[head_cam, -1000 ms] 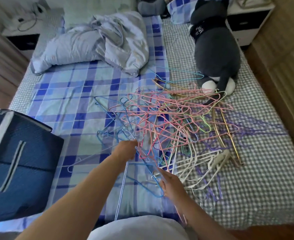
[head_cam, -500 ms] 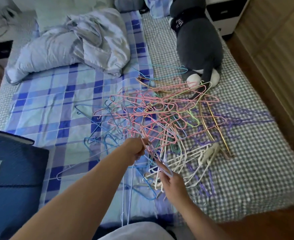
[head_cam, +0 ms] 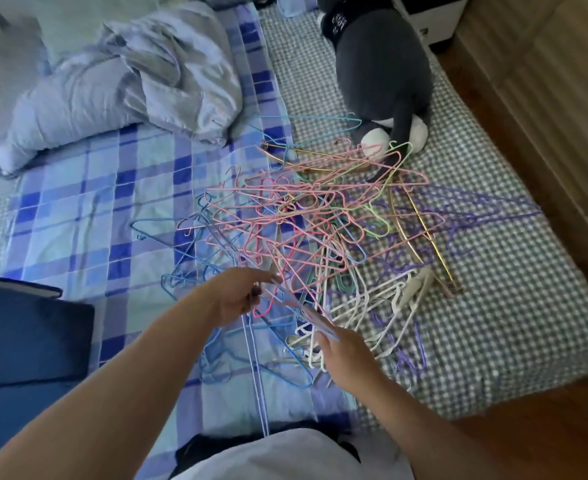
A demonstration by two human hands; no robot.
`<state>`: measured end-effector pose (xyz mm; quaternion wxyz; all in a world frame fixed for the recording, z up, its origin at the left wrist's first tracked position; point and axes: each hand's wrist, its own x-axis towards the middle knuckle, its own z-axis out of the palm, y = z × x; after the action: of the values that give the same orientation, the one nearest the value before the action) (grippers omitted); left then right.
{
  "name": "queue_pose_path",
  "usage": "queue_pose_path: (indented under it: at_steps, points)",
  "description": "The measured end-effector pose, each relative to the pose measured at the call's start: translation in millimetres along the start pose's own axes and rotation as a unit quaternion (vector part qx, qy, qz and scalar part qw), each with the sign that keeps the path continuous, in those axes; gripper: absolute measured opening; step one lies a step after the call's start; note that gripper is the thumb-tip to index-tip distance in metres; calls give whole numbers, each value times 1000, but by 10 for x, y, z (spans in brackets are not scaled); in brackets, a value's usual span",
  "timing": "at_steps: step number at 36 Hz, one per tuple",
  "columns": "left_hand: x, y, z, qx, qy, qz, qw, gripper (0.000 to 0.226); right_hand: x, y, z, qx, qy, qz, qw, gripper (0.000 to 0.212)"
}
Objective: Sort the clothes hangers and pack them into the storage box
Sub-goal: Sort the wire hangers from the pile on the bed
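White unreadable print, plush toy [head_cam: 382, 71]

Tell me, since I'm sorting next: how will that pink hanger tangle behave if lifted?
The pink hangers look thin, so probably light and springy. Their hooks interlock with green and white ones, so one likely drags neighbours along.

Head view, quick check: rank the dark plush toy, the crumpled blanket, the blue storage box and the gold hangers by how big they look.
1. Crumpled blanket
2. Dark plush toy and blue storage box: unsure, since the box is nearer the camera and cut off by the frame
3. Gold hangers
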<state>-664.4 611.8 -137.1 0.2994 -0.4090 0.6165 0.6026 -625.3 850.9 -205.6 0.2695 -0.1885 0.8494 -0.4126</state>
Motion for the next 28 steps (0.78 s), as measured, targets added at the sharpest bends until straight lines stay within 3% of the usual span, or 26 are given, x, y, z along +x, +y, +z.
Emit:
queue_pose_path:
  at_steps: [5,10,13,17,20,23,28]
  points:
    - [-242,-224,109,-103,67,84,989,16,-15,25,149,15,-24,44,999,54]
    - [-504,-449,68,-101,111,167,975,10,-73,-100,320,228,-50,110,966,45]
    - [-664,-624,-32,-134,114,202,963,18,-74,-253,360,343,-8,159,926,41]
    - [-884,-829,-98,-181,136,173,959,15,10,-394,342,480,-28,193,855,24]
    - [-945,-995,-250,-246,183,104,946,27,29,-507,351,499,-95,164,845,23]
    - [-992,-1124,-423,-267,220,99,933,26,38,-586,358,509,-153,158,833,30]
    - [-958,-1218,-627,-275,211,31,937,34,44,-640,357,510,-151,182,827,40]
